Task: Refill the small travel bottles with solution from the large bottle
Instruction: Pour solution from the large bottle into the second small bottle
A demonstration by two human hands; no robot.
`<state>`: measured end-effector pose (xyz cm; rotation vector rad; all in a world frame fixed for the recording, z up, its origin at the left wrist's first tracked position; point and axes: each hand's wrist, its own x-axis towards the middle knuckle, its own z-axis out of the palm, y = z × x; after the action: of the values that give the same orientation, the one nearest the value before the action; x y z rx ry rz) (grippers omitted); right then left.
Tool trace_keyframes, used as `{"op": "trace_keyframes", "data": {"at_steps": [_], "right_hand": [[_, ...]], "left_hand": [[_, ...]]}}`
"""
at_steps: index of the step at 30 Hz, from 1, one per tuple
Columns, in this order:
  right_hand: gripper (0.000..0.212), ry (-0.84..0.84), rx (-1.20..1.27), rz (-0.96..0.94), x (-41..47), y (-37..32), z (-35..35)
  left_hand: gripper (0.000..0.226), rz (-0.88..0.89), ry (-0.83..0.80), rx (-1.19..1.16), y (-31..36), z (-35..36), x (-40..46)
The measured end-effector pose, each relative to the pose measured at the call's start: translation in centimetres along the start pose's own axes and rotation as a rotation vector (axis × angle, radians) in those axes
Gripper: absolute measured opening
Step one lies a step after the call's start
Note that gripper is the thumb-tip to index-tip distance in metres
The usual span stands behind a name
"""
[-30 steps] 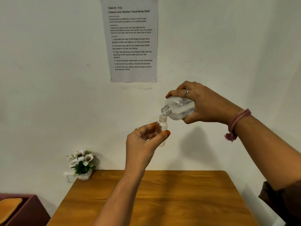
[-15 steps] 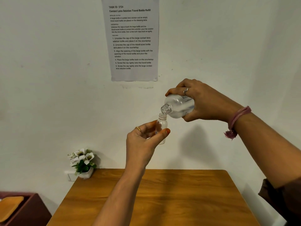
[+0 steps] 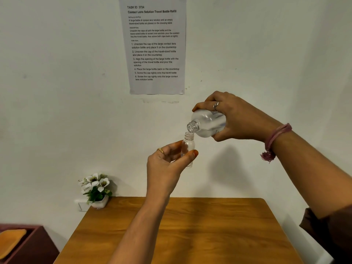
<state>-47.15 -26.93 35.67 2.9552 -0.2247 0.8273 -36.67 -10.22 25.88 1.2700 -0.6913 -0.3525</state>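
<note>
My left hand (image 3: 167,164) pinches a small clear travel bottle (image 3: 188,144) upright in the air above the table, its cap off and its threaded neck showing. My right hand (image 3: 240,119) grips the large clear bottle (image 3: 207,123), tipped on its side with its open mouth pointing down and left, just over the small bottle's opening. Liquid shows inside the large bottle. No caps are in view.
A wooden table (image 3: 181,231) lies below my hands. A small white pot of white flowers (image 3: 96,189) stands at its back left corner. A printed task sheet (image 3: 155,44) hangs on the white wall. A dark red piece of furniture (image 3: 28,242) sits at the lower left.
Both hands and the two bottles have drifted slightly upward in view. The large bottle's mouth has come closer to the small bottle's neck.
</note>
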Motion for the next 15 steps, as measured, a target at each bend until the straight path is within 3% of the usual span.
{"op": "trace_keyframes", "data": {"at_steps": [15], "right_hand": [[0.069, -0.010, -0.007, 0.002, 0.16, -0.08, 0.02]], "left_hand": [[0.039, 0.004, 0.010, 0.011, -0.06, -0.01, -0.04]]}}
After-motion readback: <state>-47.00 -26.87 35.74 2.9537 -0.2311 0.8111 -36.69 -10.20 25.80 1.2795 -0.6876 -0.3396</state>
